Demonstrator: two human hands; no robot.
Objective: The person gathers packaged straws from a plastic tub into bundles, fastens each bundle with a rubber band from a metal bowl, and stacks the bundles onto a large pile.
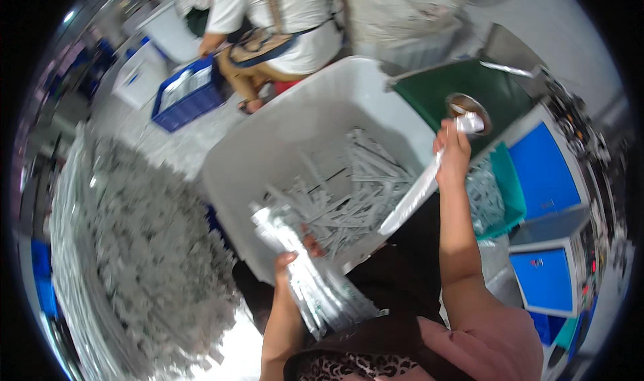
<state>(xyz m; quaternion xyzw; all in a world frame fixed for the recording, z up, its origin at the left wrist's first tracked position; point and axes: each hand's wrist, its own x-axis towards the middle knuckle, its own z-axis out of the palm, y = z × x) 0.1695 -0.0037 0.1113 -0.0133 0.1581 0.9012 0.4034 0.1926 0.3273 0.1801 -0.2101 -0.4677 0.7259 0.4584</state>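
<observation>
My left hand (pixel 297 255) grips a bundle of long, shiny clear plastic packets (pixel 322 285) in front of my body, over the near rim of a large white plastic tub (pixel 282 134). Loose pale strips (pixel 362 185) lie in a heap on the tub's floor. My right hand (pixel 453 152) is raised at the tub's right side, closed around a long, narrow shiny plastic packet (pixel 415 197). Its upper end reaches over a round metal bowl (pixel 453 99) on a green surface (pixel 422 89). What the bowl holds is blurred.
A large clear bag (pixel 161 255) full of small pale pieces stands at left. A teal bin (pixel 510 190) and blue-fronted cabinets (pixel 546 172) are at right. A seated person (pixel 302 24) works beyond the tub, one hand at a blue crate (pixel 193 114). A bulky white sack (pixel 402 8) stands behind.
</observation>
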